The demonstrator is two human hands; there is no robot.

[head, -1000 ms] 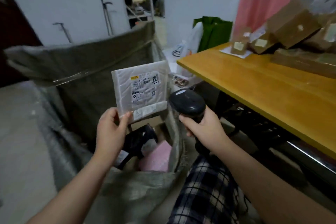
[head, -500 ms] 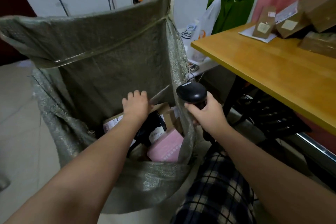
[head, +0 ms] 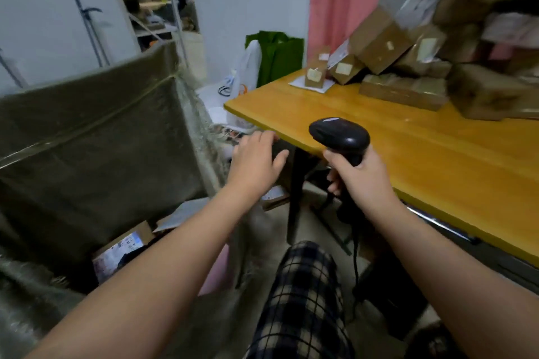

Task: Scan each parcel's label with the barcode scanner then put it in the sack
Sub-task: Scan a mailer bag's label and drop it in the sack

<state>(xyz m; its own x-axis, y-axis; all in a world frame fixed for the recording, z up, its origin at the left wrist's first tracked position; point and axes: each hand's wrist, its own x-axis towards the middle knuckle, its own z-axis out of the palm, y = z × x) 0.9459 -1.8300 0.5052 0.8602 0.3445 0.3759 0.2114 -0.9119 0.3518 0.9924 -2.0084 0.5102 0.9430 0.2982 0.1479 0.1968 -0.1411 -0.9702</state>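
My right hand point(head: 360, 176) grips the handle of the black barcode scanner point(head: 339, 134), held just in front of the table's near edge. My left hand point(head: 256, 160) is empty, fingers relaxed, hovering between the sack and the table's corner. The grey-green woven sack point(head: 87, 148) stands open at my left. Inside it lie a white padded mailer point(head: 183, 213), a labelled cardboard box point(head: 122, 248) and a pink parcel point(head: 217, 274). A heap of brown cardboard parcels point(head: 408, 67) with labels is piled on the far right of the wooden table point(head: 423, 154).
A green bag point(head: 280, 55) and a white plastic bag point(head: 248, 67) lean against the wall beyond the table. The scanner's cable point(head: 354, 256) hangs down by my checked trouser leg point(head: 303, 300). A black table leg point(head: 294, 192) stands close to my left hand.
My left hand held the white mailer before the scanner, lowered it into the sack, let go, and has now lifted out to the right, empty. The scanner rose slightly toward the table.
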